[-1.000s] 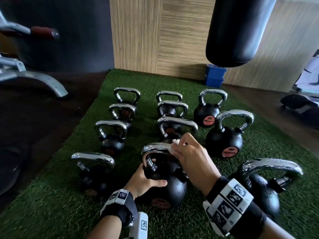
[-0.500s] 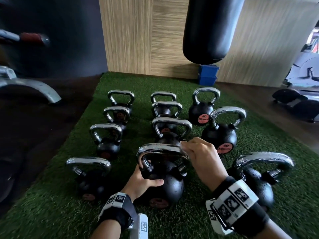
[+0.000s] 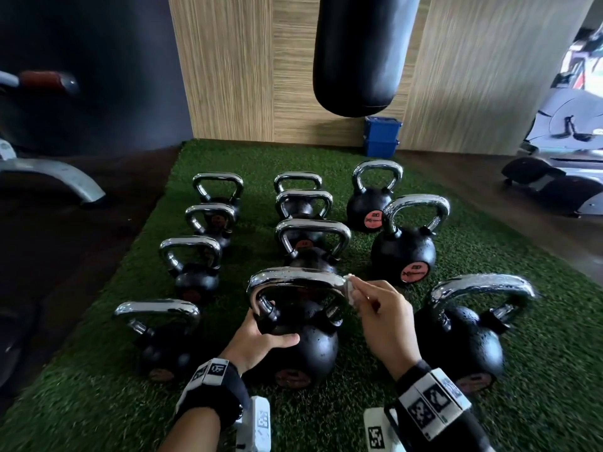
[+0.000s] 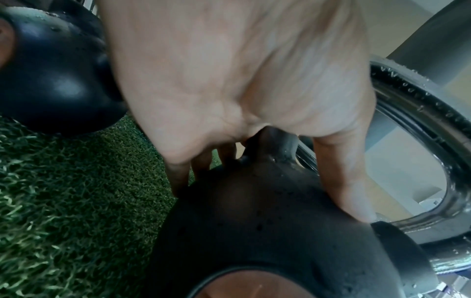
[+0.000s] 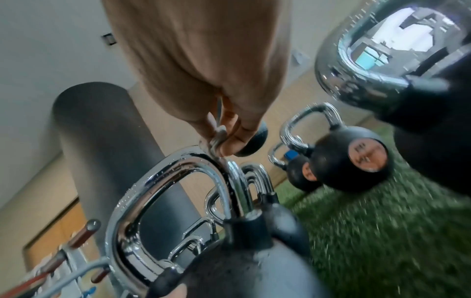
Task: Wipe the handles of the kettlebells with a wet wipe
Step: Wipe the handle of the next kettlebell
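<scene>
We are crouching over rows of kettlebells standing on the green turf mat (image 3: 538,380). The nearest middle kettlebell (image 3: 313,347) is sitting at about 6 o'clock in the head view, its chrome handle (image 3: 293,277) beaded with droplets. Our left hand (image 3: 257,342) is gripping the black body at its 9 o'clock side, thumb lying across the front and fingers curled round the far side. Our right hand (image 3: 380,316) is pinching the white wet wipe (image 3: 349,290) and pressing it against the handle's 3 o'clock corner. More kettlebells are standing at 9, 12 and 3 o'clock of this one. A black punching bag (image 3: 362,53) is hanging at 12 o'clock before the wooden wall (image 3: 228,66), with a blue box (image 3: 381,137) below.
</scene>
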